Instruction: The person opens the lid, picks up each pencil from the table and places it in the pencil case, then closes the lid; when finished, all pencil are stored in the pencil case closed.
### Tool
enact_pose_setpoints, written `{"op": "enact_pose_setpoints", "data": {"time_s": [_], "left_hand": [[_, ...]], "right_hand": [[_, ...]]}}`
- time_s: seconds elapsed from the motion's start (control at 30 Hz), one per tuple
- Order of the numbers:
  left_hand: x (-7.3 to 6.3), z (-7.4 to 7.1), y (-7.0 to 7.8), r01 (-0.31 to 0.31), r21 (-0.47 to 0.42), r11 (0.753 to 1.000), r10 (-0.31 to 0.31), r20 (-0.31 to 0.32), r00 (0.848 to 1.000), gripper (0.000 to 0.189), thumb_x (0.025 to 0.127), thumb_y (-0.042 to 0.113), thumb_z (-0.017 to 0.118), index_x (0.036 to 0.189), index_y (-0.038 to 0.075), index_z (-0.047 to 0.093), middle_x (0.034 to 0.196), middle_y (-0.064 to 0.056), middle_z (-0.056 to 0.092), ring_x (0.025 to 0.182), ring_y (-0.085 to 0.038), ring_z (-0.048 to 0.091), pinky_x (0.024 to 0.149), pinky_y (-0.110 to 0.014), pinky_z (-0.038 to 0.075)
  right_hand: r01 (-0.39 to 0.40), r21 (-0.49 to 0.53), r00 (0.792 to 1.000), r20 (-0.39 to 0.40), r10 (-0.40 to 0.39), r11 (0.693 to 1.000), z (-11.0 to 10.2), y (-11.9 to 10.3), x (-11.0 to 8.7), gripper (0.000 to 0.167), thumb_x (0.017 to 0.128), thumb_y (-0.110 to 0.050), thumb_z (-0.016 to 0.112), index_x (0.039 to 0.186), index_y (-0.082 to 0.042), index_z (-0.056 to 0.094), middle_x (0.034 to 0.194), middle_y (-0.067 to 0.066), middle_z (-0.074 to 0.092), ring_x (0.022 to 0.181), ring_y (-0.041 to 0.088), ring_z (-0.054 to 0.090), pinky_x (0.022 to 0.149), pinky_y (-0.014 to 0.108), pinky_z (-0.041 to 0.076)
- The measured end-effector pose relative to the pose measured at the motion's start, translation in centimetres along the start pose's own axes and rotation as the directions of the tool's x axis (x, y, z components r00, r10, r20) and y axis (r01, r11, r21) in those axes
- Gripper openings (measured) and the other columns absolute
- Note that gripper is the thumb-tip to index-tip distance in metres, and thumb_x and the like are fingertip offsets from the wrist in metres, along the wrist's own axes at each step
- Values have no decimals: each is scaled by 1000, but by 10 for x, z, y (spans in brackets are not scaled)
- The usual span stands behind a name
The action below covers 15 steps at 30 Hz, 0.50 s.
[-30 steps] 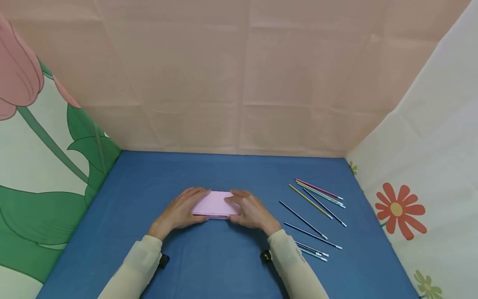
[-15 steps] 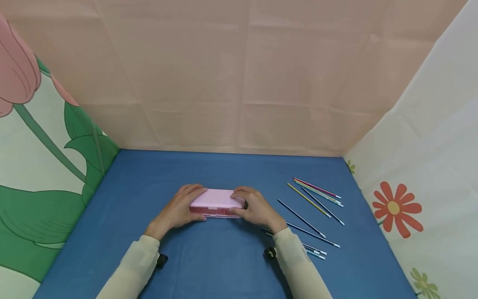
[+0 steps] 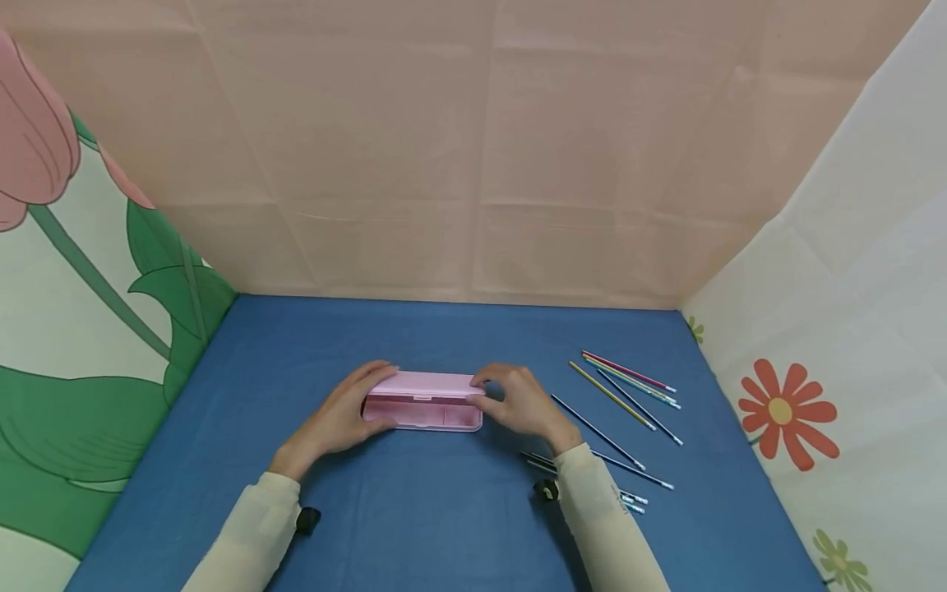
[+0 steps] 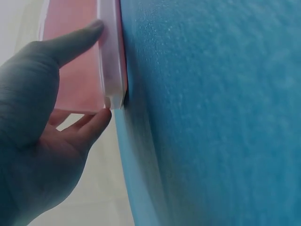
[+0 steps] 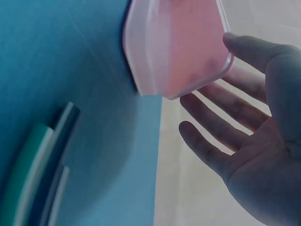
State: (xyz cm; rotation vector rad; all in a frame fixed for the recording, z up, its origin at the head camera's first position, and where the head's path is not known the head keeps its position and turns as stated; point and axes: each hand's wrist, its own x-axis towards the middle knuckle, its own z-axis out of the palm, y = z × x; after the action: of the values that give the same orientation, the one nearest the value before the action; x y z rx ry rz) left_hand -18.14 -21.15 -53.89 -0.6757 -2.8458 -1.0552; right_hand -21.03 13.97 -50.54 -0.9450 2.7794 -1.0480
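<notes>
A pink pencil case (image 3: 460, 418) lies on the blue table, its lid (image 3: 429, 383) partly raised so that the hollow inside shows from the front. My left hand (image 3: 340, 421) grips the left end, thumb at the front and fingers round the back. In the left wrist view the thumb lies across the case (image 4: 112, 56) and a fingertip meets its lower corner. At the right end my right hand (image 3: 519, 403) pinches the lid by its edge. The right wrist view has the thumb on the lid's rim (image 5: 229, 61), with the lower fingers spread apart.
Several pencils lie loose on the table's right side, among them a yellow pencil (image 3: 612, 396) and a red pencil (image 3: 629, 371). Dark pencils (image 3: 538, 460) lie partly under the right forearm. A beige cloth wall (image 3: 466, 164) stands behind; patterned cloths hang at both sides.
The case's lid has gone from closed to partly raised. My right hand has moved up and right with the lid's edge; my left hand has shifted slightly left along the case.
</notes>
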Motion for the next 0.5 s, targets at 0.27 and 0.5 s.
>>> {"op": "enact_pose_setpoints", "data": {"time_s": [0.27, 0.5], "left_hand": [[1, -2, 1, 20, 23, 1000, -18, -72, 997, 128, 78, 10, 106, 180, 21, 30, 176, -23, 44, 157, -52, 52, 119, -74, 51], [1, -2, 2, 58, -21, 998, -59, -67, 996, 141, 75, 6, 107, 182, 21, 17, 179, -26, 37, 156, -53, 53, 110, -63, 61]], "right_hand": [[44, 44, 994, -100, -39, 998, -8, 3, 6, 13, 108, -16, 78, 118, -10, 84, 118, 8, 84, 112, 25, 80, 104, 55, 66], [82, -7, 956, -283, -81, 997, -3, 2, 13, 5, 103, -6, 82, 106, -9, 84, 103, 8, 80, 96, 23, 77, 89, 51, 69]]}}
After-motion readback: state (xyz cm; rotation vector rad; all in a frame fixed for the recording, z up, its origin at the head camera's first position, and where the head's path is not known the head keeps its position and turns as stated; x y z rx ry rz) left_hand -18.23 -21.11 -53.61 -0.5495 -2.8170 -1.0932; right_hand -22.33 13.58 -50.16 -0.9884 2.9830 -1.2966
